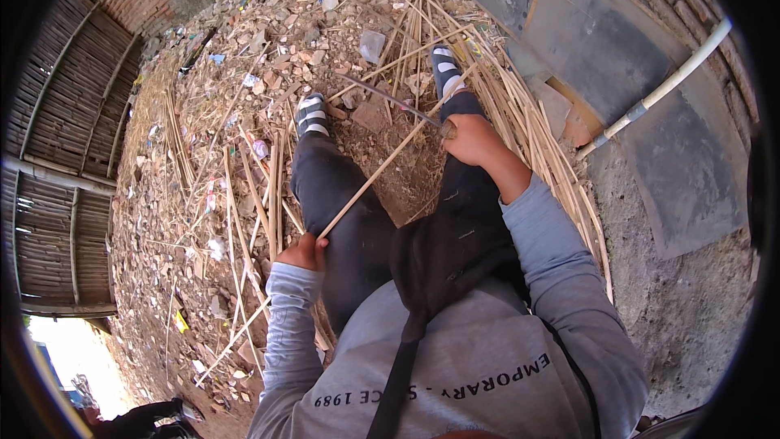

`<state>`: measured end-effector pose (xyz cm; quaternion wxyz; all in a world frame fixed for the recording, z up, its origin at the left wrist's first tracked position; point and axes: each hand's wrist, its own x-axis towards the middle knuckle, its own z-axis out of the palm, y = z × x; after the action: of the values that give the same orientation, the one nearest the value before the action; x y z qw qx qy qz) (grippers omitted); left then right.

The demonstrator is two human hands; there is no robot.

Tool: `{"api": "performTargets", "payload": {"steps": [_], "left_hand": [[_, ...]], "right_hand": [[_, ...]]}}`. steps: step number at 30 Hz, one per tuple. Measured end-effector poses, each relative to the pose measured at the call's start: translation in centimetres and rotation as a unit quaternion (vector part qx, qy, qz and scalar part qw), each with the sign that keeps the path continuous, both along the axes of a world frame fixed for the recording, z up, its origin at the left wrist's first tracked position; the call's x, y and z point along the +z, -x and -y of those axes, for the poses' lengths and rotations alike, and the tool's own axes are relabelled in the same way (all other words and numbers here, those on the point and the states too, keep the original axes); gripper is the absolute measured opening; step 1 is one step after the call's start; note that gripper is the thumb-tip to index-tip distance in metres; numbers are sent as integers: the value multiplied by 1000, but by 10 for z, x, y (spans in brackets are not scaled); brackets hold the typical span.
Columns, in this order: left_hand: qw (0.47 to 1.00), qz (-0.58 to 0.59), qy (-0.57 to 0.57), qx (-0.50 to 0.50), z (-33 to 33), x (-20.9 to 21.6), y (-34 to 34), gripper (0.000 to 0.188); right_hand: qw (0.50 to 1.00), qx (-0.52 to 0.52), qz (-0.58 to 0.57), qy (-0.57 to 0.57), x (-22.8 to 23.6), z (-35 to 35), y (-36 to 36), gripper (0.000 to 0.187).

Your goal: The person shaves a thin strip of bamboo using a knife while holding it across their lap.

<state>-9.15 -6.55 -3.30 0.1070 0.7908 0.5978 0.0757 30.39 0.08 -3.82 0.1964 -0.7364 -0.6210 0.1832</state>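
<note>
A long, thin bamboo strip [370,181] runs slantwise across my legs, from the ground at lower left to beyond my right foot. My left hand [302,253] is closed around it beside my left thigh. In my right hand [474,141], above my right knee, is the handle of a knife. Its narrow dark blade [375,91] points toward the upper left, between my feet. The blade passes close to the strip near my right fist; whether they touch I cannot tell.
Bamboo strips [532,134] lie heaped along my right leg, and more strips [276,187] lie left of my left leg. Broken brick and litter [284,57] cover the ground. Dark flat sheets [601,28] and a pale pole [678,77] are at right; a bamboo wall [61,106] stands left.
</note>
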Motion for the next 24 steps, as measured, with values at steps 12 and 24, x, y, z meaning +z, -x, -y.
{"api": "performTargets", "payload": {"steps": [12,24], "left_hand": [[999,14,-17,-26,-3,-4,-1,31],[999,33,-19,-22,-3,-11,4,29]], "right_hand": [[998,49,-45,-6,-17,2,14,28],[999,23,-21,10,4,4,9,22]]}}
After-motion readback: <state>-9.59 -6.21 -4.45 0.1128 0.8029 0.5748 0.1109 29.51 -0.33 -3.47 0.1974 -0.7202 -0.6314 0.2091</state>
